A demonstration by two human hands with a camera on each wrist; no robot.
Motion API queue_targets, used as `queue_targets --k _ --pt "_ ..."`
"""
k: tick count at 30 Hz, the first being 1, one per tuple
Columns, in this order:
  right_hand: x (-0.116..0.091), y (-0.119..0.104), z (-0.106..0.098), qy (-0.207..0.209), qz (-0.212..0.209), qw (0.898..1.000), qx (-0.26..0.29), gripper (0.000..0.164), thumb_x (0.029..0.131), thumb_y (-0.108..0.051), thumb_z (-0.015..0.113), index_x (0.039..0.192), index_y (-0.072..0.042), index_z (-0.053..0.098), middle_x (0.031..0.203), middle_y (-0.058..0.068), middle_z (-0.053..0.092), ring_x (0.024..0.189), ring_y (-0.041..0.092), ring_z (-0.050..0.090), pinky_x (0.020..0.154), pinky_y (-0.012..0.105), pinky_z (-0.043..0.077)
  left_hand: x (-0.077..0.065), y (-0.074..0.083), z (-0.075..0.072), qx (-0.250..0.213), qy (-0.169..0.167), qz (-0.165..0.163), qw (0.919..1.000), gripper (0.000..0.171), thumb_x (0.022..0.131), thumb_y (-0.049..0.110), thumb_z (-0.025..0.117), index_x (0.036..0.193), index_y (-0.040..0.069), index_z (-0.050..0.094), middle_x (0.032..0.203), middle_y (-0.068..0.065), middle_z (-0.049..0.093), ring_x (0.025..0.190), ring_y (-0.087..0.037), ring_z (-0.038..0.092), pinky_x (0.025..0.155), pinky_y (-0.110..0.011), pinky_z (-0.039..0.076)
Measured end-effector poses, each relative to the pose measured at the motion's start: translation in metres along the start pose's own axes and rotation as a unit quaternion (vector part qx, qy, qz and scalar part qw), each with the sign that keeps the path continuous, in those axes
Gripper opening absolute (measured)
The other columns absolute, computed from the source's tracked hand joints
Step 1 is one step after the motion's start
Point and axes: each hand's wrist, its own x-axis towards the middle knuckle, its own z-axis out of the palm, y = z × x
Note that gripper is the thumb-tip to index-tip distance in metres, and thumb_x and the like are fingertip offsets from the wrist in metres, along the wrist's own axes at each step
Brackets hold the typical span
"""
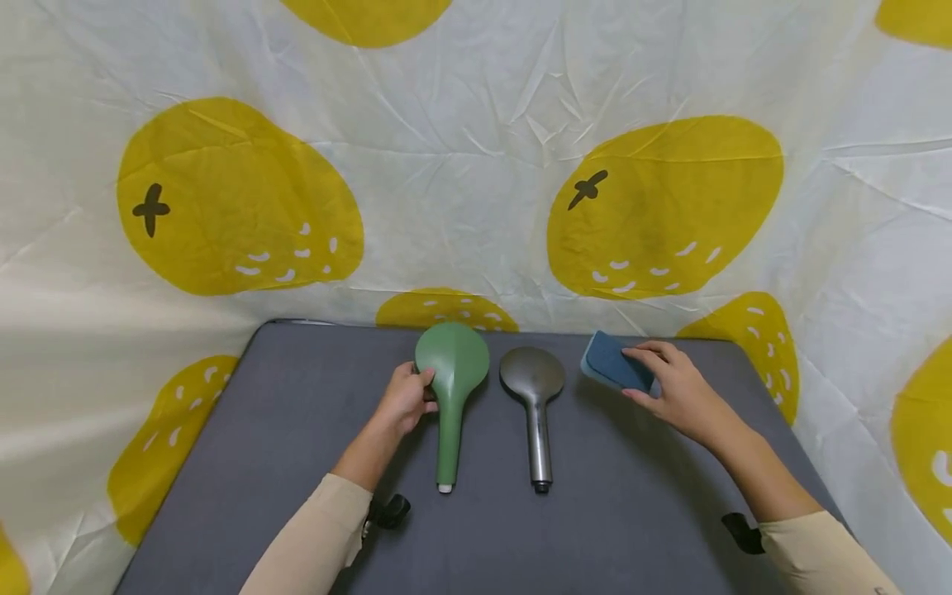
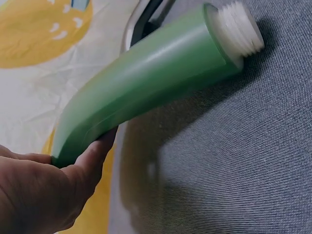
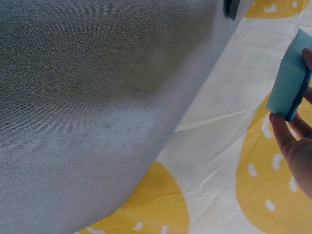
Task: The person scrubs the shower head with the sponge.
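A green shower head is gripped by my left hand at the neck, its handle pointing toward me. In the left wrist view the white threaded end of its handle shows, and the left hand holds the other end. My right hand pinches a blue sponge by its right side, over the far right of the table. The right wrist view shows the sponge between thumb and fingers, light blue with a darker layer. Between the hands lies a grey metallic shower head.
The grey cloth-covered table ends at a rounded far edge. Behind and beside it hangs a white curtain with yellow fruit shapes. Dark straps stick out near both sleeves.
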Motion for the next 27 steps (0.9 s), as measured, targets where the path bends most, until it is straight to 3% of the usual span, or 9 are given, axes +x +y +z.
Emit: queue_targets --k 8,16,19,24,27 --pt "-0.006 0.007 0.004 -0.02 0.029 0.999 0.011 0.061 0.079 -0.012 0.089 0.133 0.002 0.062 0.128 0.028 0.055 0.111 0.046 0.056 0.089 0.065 0.051 0.009 -0.006 -0.003 0.002 0.01 -0.029 0.9995 0.04 0.111 0.011 0.041 0.145 -0.011 0.039 0.106 -0.016 0.061 0.085 -0.022 0.066 0.072 -0.04 0.059" --pt "-0.01 0.009 0.01 -0.032 0.068 0.997 0.022 0.061 0.083 -0.015 0.087 0.135 0.002 0.061 0.128 0.029 0.055 0.111 0.047 0.057 0.089 0.065 0.051 0.017 -0.015 -0.002 0.038 0.035 -0.024 0.9984 0.04 0.111 0.011 0.042 0.145 -0.009 0.035 0.095 -0.014 0.056 0.073 -0.019 0.061 0.056 -0.029 0.056" --pt "-0.011 0.009 0.011 -0.03 0.076 0.996 0.024 0.06 0.083 -0.015 0.087 0.135 0.002 0.061 0.128 0.029 0.055 0.111 0.048 0.057 0.089 0.066 0.051 0.018 -0.016 -0.002 0.067 0.044 -0.018 0.9966 0.044 0.111 0.013 0.043 0.148 -0.009 0.032 0.101 -0.019 0.056 0.075 -0.021 0.06 0.055 -0.028 0.056" --pt "-0.013 0.011 0.017 -0.029 0.097 0.995 0.025 0.06 0.084 -0.015 0.087 0.135 0.003 0.06 0.128 0.031 0.054 0.111 0.05 0.055 0.088 0.066 0.051 0.018 -0.015 -0.005 0.145 0.062 -0.005 0.9875 0.055 0.109 0.014 0.05 0.154 -0.008 0.029 0.131 -0.033 0.049 0.091 -0.032 0.064 0.059 -0.032 0.063" --pt "-0.016 0.012 0.025 -0.032 0.122 0.992 0.024 0.061 0.086 -0.017 0.085 0.136 0.003 0.059 0.127 0.034 0.052 0.111 0.053 0.054 0.087 0.066 0.05 0.019 -0.016 -0.008 0.182 0.068 0.0 0.9809 0.053 0.107 0.013 0.053 0.153 -0.006 0.034 0.126 -0.036 0.053 0.079 -0.03 0.067 0.056 -0.034 0.064"
